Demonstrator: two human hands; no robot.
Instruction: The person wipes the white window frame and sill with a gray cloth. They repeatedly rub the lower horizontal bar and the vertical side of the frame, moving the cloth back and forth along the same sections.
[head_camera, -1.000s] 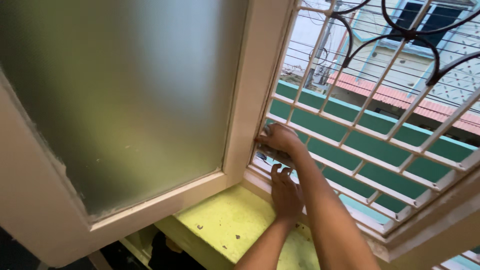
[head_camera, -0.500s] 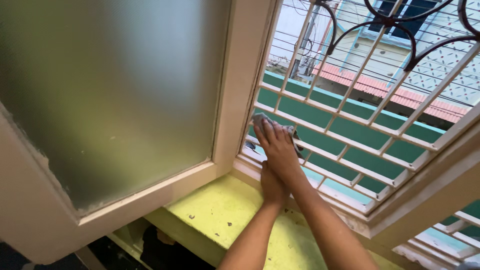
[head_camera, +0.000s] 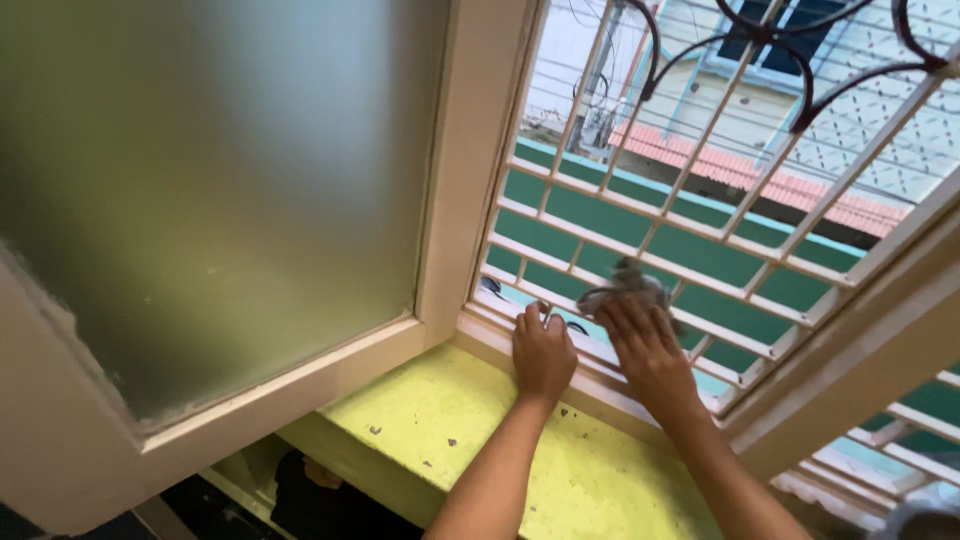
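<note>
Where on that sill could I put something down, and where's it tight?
The yellow sill is bare left of the left hand, between the open glass pane's frame and the grille's bottom rail. It is crowded at the lower grille: the left hand rests on the rail, and the right hand presses a grey cloth on the bars.

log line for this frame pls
left hand: braced on grille bottom rail | right hand: pressing grey cloth on bars | sash: open
</note>
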